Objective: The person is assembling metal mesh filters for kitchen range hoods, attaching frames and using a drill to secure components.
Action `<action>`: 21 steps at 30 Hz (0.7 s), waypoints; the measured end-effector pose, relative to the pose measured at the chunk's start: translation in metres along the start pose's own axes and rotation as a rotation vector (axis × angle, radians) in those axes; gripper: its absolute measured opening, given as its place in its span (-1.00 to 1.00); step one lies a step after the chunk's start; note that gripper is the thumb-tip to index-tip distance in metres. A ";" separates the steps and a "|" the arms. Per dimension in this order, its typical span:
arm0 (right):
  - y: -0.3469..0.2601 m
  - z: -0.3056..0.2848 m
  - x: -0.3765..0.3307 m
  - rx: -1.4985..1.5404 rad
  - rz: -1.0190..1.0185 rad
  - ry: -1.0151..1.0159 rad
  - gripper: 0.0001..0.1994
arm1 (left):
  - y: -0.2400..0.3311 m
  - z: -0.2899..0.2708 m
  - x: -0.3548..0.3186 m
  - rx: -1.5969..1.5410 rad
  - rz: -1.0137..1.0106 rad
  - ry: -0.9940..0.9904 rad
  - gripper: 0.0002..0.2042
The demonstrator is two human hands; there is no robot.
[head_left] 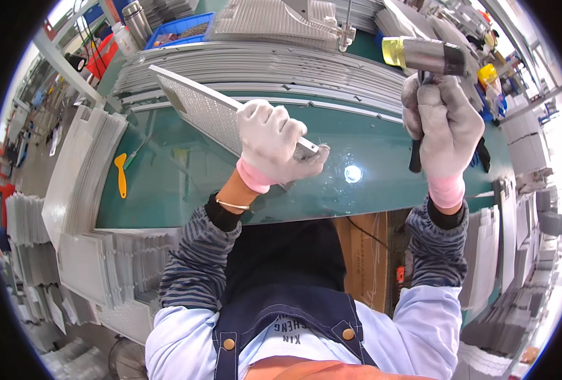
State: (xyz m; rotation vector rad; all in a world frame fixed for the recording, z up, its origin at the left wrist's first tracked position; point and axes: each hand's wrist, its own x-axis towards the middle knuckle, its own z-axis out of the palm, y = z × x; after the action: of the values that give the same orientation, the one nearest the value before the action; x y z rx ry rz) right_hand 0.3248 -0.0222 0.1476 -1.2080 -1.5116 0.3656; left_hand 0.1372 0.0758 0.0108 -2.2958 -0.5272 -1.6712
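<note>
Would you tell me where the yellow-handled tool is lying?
In the head view, the yellow-handled tool lies on the green table, left of the left hand.

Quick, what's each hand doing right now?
Left hand: closed, gripping the metal mesh panel by its near end.
Right hand: closed around the hammer, raised.

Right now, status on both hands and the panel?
Left hand grips mesh filter panel at its near end, tilted over green table. Right hand holds mallet raised. Nothing between them.
</note>
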 end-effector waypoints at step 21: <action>0.002 0.002 -0.022 -0.250 -0.258 -0.107 -0.88 | -0.009 -0.058 0.030 -0.229 -0.013 -0.685 -0.81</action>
State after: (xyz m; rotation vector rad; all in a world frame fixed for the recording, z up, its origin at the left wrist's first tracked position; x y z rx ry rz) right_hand 0.3211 -0.0388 0.1337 -1.1796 -1.8229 0.0704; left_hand 0.0916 0.0647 0.0572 -3.0290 -0.4897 -0.9439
